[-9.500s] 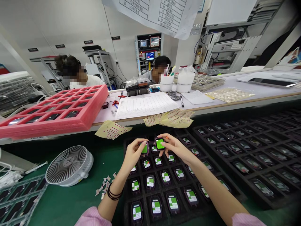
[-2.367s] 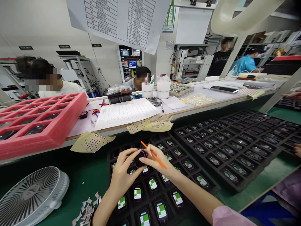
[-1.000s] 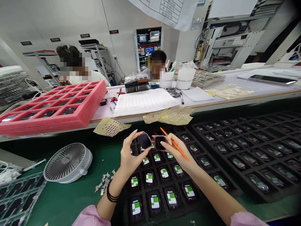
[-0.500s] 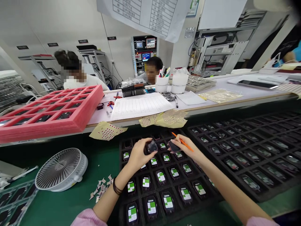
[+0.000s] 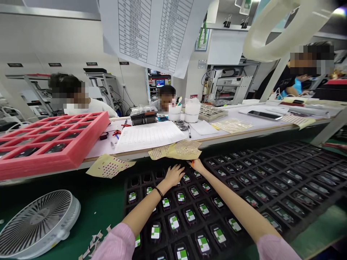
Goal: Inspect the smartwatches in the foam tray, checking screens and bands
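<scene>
My left hand [image 5: 173, 176] reaches to the far rows of a black foam tray [image 5: 168, 236]. Its fingers are stretched out over the compartments, and no object shows in them. To its right, my right hand [image 5: 197, 166] is closed around a thin orange stick [image 5: 192, 163], just below the shelf edge; its fingertips are partly hidden. Smartwatch-like devices [image 5: 202, 244] with green and white screens lie in the tray's compartments, under and around both forearms.
Another black tray [image 5: 261, 213] of dark-screened devices lies to the right. A white fan [image 5: 40, 220] and small strips [image 5: 93, 243] are on the green mat, left. Above runs a shelf with a pink foam tray [image 5: 73, 155], papers [image 5: 151, 133] and yellow sticker sheets [image 5: 110, 166]. People sit beyond.
Both hands have moved to the tray's far rows. The dark devices they held up no longer show in them. My left fingers have spread; the view has turned right.
</scene>
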Tool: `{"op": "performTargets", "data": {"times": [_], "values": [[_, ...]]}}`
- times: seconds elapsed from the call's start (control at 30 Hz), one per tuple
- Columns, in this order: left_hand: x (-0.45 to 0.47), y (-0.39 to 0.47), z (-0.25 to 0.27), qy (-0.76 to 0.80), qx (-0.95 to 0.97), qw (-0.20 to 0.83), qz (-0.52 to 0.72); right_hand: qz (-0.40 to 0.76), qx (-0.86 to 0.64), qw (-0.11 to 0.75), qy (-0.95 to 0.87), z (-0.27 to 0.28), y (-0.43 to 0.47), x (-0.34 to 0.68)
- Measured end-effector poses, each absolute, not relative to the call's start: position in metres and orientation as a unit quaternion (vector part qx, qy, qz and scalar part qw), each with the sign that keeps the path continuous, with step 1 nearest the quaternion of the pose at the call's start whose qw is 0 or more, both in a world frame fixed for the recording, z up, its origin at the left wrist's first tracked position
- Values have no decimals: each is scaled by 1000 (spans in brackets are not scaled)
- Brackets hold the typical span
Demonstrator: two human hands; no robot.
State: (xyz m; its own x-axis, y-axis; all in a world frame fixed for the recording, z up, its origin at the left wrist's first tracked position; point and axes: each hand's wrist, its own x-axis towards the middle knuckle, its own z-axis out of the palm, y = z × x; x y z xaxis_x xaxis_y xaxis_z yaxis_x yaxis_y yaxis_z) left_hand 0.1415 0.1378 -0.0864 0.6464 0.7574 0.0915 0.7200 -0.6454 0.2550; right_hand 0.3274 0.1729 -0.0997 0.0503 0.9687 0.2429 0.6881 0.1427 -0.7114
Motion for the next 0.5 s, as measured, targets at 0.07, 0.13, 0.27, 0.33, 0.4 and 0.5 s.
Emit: {"op": "performTargets", "data": {"times": [0.07, 0.13, 0.27, 0.33, 0.4, 0.5], "values": [[137, 132, -85, 406, 904, 105, 82, 200, -630, 339, -670, -103, 174, 328], [130, 123, -76, 405, 904, 113, 77, 206, -631, 319, -676, -102, 171, 328], [104, 81, -46, 379, 911, 126, 98, 206, -629, 318, -679, -86, 150, 332], [77, 46, -33, 343, 909, 186, 144, 204, -623, 329, -680, -70, 122, 339], [40, 8, -29, 295, 899, 282, 157, 215, -603, 337, -690, -51, 80, 348], [-16, -40, -41, 216, 905, 345, 120, 337, -492, 324, -734, -30, -3, 354]]}}
